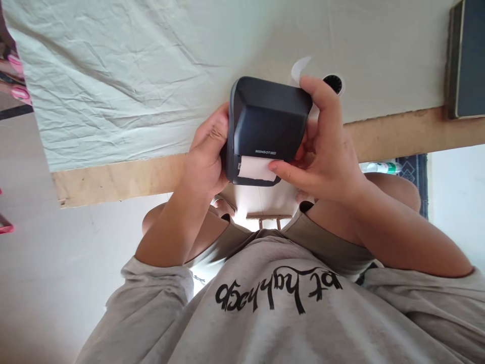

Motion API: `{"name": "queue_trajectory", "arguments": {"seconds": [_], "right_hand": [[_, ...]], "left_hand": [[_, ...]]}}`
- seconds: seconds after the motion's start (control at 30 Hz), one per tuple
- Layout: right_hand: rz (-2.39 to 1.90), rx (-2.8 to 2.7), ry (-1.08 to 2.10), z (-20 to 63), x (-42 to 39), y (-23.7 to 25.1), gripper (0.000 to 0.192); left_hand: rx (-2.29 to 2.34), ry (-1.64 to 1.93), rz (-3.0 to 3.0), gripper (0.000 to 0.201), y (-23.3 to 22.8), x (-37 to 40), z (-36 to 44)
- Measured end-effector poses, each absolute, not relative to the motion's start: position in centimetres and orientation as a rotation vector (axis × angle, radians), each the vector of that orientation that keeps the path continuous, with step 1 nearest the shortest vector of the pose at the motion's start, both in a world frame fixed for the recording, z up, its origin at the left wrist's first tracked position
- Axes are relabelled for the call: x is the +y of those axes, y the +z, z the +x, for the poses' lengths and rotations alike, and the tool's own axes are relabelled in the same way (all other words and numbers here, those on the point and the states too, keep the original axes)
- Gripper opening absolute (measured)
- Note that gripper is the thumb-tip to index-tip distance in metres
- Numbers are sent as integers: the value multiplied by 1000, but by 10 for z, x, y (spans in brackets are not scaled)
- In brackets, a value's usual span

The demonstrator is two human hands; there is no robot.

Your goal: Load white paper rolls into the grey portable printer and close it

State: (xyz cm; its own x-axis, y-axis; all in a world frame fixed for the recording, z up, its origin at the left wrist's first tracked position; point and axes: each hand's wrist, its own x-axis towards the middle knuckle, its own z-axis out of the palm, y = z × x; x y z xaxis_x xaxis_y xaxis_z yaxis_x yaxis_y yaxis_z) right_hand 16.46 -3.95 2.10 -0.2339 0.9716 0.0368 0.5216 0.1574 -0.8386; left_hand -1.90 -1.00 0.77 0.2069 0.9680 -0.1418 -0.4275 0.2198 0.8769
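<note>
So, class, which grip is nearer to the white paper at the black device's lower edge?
Right. The right grip touches the paper near its right end; the left grip holds the device at its left side.

Bright, soft light fills the view, strongest on the smooth white floor [454, 202], which washes out nearly blank at the right; the lower left corner falls dim. A broad, faint shadow lies on the wrinkled pale green cloth [113, 101] over the desk, beyond the boxy black plastic label printer [269, 111], and thin shadows trace the creases. The white paper strip [255, 168] on the printer's front glares, with little surface detail. The printer's small pale lettering begins legibly, then its last characters smear. The bare hands [206, 151] are reasonably sharp, though skin texture looks smoothed. Wide-angle distortion stretches the light grey T-shirt sleeves [435, 298] toward the lower corners; pink items [18, 92] at the left edge are soft.
</note>
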Motion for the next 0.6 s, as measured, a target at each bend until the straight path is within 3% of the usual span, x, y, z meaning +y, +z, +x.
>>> {"name": "queue_trajectory", "arguments": {"seconds": [0.2,0.37,0.53,0.6], "right_hand": [[-1391,-1735,950,171,-42,25,78],[-1259,-1579,711,167,-34,45,27],[-1201,-1432,563,162,-28,56,38],[-1213,-1488,512,163,-28,54,34]], "left_hand": [[727,1094,877,36,-2,-7,-16],[659,1075,1048,31,-12,-4,-19],[725,1068,1006,26,-6,-9,-19],[756,1057,992,26,-2,-11,-18]]}}
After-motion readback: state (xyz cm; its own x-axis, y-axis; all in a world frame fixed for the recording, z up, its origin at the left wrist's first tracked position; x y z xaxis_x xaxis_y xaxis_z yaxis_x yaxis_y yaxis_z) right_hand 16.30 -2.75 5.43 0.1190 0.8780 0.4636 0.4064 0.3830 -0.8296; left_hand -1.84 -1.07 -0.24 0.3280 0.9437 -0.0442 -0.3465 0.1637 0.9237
